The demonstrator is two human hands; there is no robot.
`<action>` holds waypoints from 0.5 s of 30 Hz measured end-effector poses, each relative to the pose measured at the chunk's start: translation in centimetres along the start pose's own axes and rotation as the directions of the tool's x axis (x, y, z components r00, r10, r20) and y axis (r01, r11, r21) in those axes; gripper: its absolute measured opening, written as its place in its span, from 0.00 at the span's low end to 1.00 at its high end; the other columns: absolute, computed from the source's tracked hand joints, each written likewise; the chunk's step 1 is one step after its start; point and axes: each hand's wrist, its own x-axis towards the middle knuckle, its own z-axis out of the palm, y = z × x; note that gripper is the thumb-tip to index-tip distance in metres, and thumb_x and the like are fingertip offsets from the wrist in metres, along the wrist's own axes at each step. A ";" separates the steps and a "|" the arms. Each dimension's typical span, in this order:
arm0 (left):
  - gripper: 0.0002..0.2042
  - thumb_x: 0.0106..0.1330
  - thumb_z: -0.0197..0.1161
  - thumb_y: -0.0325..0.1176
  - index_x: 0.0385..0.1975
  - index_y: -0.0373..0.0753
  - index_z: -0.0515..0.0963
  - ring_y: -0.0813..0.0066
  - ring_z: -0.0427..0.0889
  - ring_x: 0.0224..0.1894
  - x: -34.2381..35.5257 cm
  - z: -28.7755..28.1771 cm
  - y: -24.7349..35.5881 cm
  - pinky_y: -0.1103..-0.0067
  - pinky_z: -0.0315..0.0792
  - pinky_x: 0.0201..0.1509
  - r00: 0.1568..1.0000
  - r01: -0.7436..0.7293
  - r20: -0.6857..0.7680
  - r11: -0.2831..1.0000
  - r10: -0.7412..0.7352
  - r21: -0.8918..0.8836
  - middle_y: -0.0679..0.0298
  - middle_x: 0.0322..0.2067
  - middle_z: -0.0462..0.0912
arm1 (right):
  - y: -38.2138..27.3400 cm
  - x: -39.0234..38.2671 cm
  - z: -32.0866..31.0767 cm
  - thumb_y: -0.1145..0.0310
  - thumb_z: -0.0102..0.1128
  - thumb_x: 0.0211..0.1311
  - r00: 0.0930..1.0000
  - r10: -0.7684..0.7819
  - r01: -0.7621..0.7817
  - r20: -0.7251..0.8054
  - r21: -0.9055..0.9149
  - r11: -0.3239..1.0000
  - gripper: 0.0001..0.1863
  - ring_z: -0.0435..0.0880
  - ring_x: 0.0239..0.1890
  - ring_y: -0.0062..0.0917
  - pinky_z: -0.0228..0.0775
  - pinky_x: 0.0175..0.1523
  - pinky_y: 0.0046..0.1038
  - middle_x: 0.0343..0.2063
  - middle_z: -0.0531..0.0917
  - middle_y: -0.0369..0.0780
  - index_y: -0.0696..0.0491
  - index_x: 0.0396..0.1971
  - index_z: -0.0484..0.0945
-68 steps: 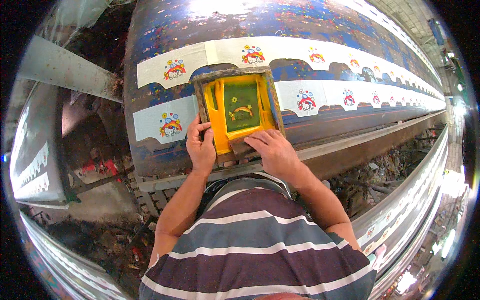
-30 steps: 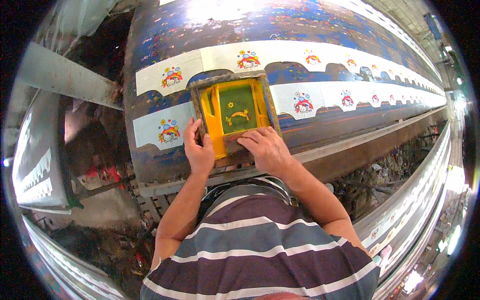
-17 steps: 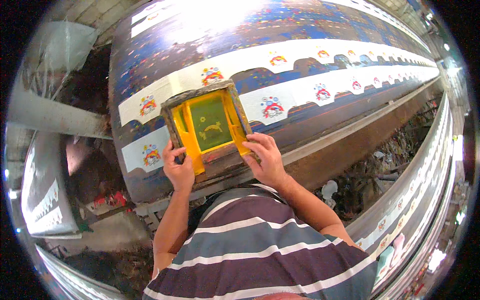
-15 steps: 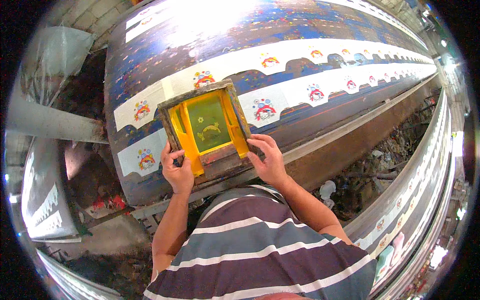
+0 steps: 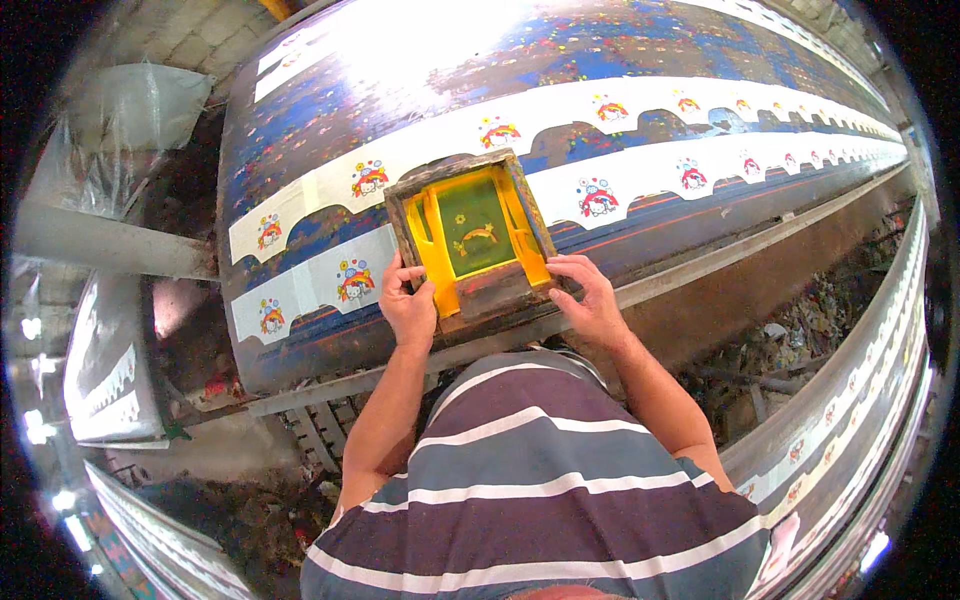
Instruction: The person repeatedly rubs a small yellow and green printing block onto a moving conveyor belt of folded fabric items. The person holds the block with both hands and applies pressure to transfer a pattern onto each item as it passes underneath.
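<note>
**Screen frame held on the printing tabletop**

The frame, a wooden rectangle with yellow-taped edges and a green mesh window, lies on the near white strip of the long tabletop. Its long axis runs near to far, tilted slightly left at the far end, so it sits across the strips rather than along them. The left hand grips the near left corner, fingers curled over the edge and thumb on top. The right hand holds the near right corner, fingers bent onto the wood.

Judging by the strips, the work looks partly done: coloured motifs already show at steady spacing to the left and right of the frame, and along the far strip. Whether the patch under the mesh is printed cannot be told. No squeegee is in view.

The tabletop is dark blue and spattered with paint. Left of it hangs clear plastic sheet; debris covers the floor to the right.
</note>
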 end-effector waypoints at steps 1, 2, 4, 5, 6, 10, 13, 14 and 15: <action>0.12 0.61 0.72 0.13 0.42 0.35 0.86 0.52 0.75 0.81 0.1 0.0 0.0 0.65 0.68 0.83 0.999 0.033 -0.003 0.999 -0.033 -0.004 0.36 0.80 0.72 | 0.1 0.0 -0.3 0.78 0.78 0.64 1.000 0.003 -0.003 0.012 0.019 1.000 0.23 0.87 0.66 0.44 0.77 0.75 0.42 0.60 0.90 0.48 0.57 0.59 0.88; 0.12 0.60 0.72 0.13 0.42 0.35 0.86 0.53 0.76 0.81 0.1 -0.1 -0.1 0.65 0.69 0.82 0.999 0.050 0.008 0.998 -0.050 -0.026 0.36 0.81 0.71 | 0.2 -0.1 -0.7 0.79 0.78 0.64 1.000 0.005 -0.006 0.026 0.035 0.999 0.23 0.87 0.66 0.44 0.77 0.75 0.42 0.60 0.90 0.48 0.56 0.59 0.88; 0.13 0.59 0.72 0.12 0.42 0.34 0.86 0.55 0.77 0.80 0.3 -0.2 -0.1 0.67 0.70 0.81 0.995 0.095 0.019 0.991 -0.094 -0.093 0.36 0.82 0.69 | 0.3 0.1 -1.1 0.79 0.77 0.64 0.999 0.007 -0.009 0.038 0.055 0.998 0.22 0.87 0.66 0.44 0.77 0.75 0.42 0.60 0.90 0.47 0.56 0.59 0.88; 0.13 0.59 0.72 0.12 0.41 0.34 0.86 0.56 0.77 0.80 0.3 -0.3 -0.1 0.68 0.71 0.80 0.993 0.115 0.019 0.988 -0.113 -0.102 0.36 0.83 0.69 | 0.3 0.3 -1.1 0.79 0.77 0.64 0.999 0.006 -0.008 0.035 0.061 0.998 0.22 0.87 0.66 0.44 0.78 0.74 0.42 0.60 0.90 0.47 0.56 0.58 0.88; 0.13 0.59 0.72 0.12 0.41 0.34 0.86 0.57 0.78 0.79 0.2 -0.5 -0.2 0.68 0.72 0.80 0.991 0.134 0.018 0.985 -0.133 -0.110 0.37 0.83 0.68 | 0.3 0.5 -1.1 0.79 0.77 0.64 0.999 0.005 -0.008 0.032 0.068 0.998 0.22 0.87 0.65 0.44 0.78 0.74 0.43 0.59 0.90 0.47 0.56 0.58 0.88; 0.13 0.58 0.71 0.11 0.41 0.32 0.85 0.59 0.80 0.77 0.4 -0.9 -0.4 0.69 0.73 0.78 0.989 0.148 0.004 0.978 -0.149 -0.144 0.39 0.83 0.68 | -0.7 1.1 -0.9 0.79 0.77 0.64 0.998 -0.067 0.068 0.015 -0.040 0.997 0.21 0.88 0.63 0.46 0.80 0.72 0.45 0.58 0.90 0.46 0.55 0.57 0.88; 0.13 0.58 0.70 0.11 0.40 0.31 0.85 0.61 0.81 0.76 0.5 -0.9 -0.5 0.69 0.74 0.77 0.989 0.147 0.000 0.976 -0.149 -0.162 0.40 0.83 0.69 | -1.9 1.7 -0.2 0.77 0.78 0.63 0.975 -0.211 0.219 0.076 -0.119 0.968 0.21 0.88 0.62 0.46 0.80 0.70 0.46 0.57 0.90 0.45 0.53 0.57 0.89; 0.12 0.58 0.70 0.11 0.40 0.31 0.84 0.61 0.81 0.76 0.5 -0.8 -0.5 0.69 0.74 0.77 0.994 0.108 0.012 0.983 -0.107 -0.152 0.40 0.83 0.69 | -2.3 1.9 0.2 0.76 0.79 0.62 0.955 -0.267 0.285 0.125 -0.157 0.945 0.22 0.88 0.62 0.45 0.81 0.69 0.46 0.56 0.89 0.44 0.52 0.57 0.89; 0.12 0.58 0.70 0.11 0.39 0.31 0.84 0.61 0.81 0.76 0.4 -0.8 -0.4 0.69 0.75 0.77 0.995 0.102 0.015 0.984 -0.101 -0.146 0.40 0.84 0.69 | -2.7 2.1 0.6 0.75 0.80 0.61 0.932 -0.315 0.347 0.178 -0.196 0.917 0.22 0.88 0.62 0.45 0.81 0.69 0.47 0.56 0.89 0.44 0.52 0.57 0.89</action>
